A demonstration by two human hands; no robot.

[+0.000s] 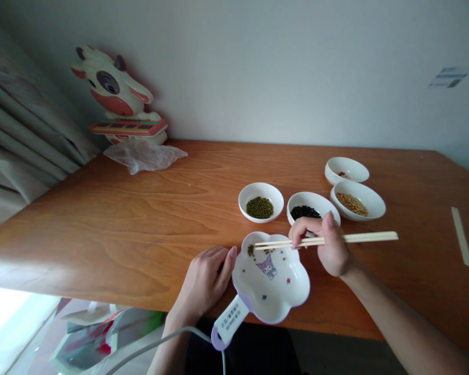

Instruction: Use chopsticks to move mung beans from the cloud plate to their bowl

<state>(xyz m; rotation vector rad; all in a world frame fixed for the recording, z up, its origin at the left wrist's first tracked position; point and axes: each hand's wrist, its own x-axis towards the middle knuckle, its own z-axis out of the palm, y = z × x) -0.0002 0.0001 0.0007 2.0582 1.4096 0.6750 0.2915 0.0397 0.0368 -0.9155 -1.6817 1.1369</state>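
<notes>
My right hand [328, 244] is closed on a pair of pale wooden chopsticks [359, 238], their tips over the far left of a white flower-shaped dish [281, 297] with a purple handle. A few green beans lie by the tips. My left hand [207, 278] rests on the table with its fingers together against the dish's left rim, holding nothing. Just beyond stand a white bowl of green beans [260, 201] and a white bowl of black beans [311, 207], the latter partly behind my right hand.
A bowl of tan beans [357, 200] and a nearly empty bowl [346, 170] stand at the back right. A cow-shaped toy [119, 96] and a crumpled plastic bag [144, 155] sit far left by the wall. A tape strip [461, 237] lies right.
</notes>
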